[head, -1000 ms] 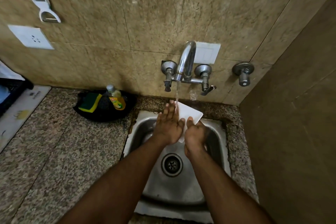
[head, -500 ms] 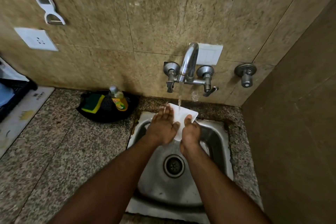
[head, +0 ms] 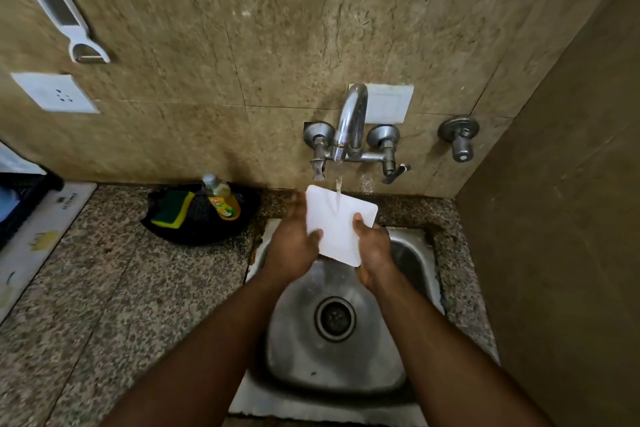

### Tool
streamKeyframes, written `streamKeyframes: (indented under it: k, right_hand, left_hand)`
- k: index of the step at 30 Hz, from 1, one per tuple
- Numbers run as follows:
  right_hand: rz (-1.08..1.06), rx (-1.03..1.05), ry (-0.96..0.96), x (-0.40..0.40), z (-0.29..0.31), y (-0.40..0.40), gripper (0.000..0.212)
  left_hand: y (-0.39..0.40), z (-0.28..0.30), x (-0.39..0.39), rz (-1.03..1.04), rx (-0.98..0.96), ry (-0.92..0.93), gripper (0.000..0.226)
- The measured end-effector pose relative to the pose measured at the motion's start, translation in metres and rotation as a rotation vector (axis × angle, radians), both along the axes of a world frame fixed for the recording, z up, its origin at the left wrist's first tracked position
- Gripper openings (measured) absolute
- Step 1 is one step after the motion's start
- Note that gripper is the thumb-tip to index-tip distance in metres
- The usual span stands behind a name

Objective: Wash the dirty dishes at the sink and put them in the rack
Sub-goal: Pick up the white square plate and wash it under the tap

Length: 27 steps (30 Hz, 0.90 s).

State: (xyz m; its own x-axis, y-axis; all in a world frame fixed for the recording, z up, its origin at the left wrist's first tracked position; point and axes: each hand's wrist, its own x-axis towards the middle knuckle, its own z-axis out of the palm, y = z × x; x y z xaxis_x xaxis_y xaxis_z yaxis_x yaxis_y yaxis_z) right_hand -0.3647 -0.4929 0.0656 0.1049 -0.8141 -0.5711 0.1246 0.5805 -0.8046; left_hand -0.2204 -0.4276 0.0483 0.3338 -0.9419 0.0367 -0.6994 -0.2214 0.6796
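A white square plate (head: 337,222) is held tilted over the steel sink (head: 412,263), under the running tap (head: 349,121). Water streams onto its upper face. My left hand (head: 294,243) grips the plate's left edge, thumb on the front. My right hand (head: 374,250) holds the lower right edge, thumb on top. The sink basin below holds no other dishes, and its drain (head: 335,319) shows. Only a dark edge of a crate-like rack (head: 20,198) appears at the far left.
A black tray (head: 194,232) on the granite counter holds a green-yellow sponge (head: 173,210) and a dish soap bottle (head: 221,199). A white board (head: 38,236) lies at the left. A side wall (head: 554,253) closes in on the right. A peeler (head: 59,7) hangs on the wall.
My left hand slid off the plate's face to its left edge, uncovering most of the white surface. The plate shifted slightly left under the stream.
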Motion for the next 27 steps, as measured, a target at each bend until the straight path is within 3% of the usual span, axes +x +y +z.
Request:
streamKeyframes:
  k: [2,4,6,10,12,13,17,21,25,27]
  right_hand:
    - [0.079,-0.001,0.038,-0.004,0.000,-0.006,0.022]
    - [0.146,-0.055,0.164,-0.005,-0.003,-0.008,0.027]
    - [0.238,-0.264,0.442,-0.002,-0.005,-0.005,0.035]
    - [0.459,-0.659,1.045,0.010,-0.010,0.021,0.071]
    - [0.641,-0.766,1.252,0.016,-0.016,0.040,0.073]
    - [0.741,-0.801,1.280,0.020,-0.017,0.050,0.070]
    - [0.904,-0.718,1.059,0.031,-0.022,0.059,0.067]
    - [0.935,-0.653,1.064,0.040,-0.028,0.032,0.071]
    - [0.913,-0.737,1.047,0.046,-0.024,0.045,0.068]
    - [0.917,-0.791,1.035,0.042,-0.021,0.067,0.079]
  left_hand:
    - [-0.002,0.004,0.007,0.182,0.041,0.395,0.079]
    - [0.003,0.009,0.007,0.281,0.091,0.839,0.047]
    - [0.012,0.015,0.004,0.330,0.145,1.002,0.030]
    - [0.019,0.004,-0.005,0.408,0.051,1.064,0.030]
    - [0.018,0.008,-0.014,0.446,0.003,1.035,0.031]
    - [0.019,0.010,-0.017,0.445,-0.010,0.991,0.035]
    - [0.022,0.005,-0.019,0.401,-0.040,0.883,0.048]
    - [0.025,-0.001,-0.021,0.457,-0.026,0.889,0.040]
    - [0.022,-0.005,-0.013,0.527,-0.083,0.919,0.040]
    - [0.020,-0.010,-0.002,0.582,-0.090,0.913,0.033]
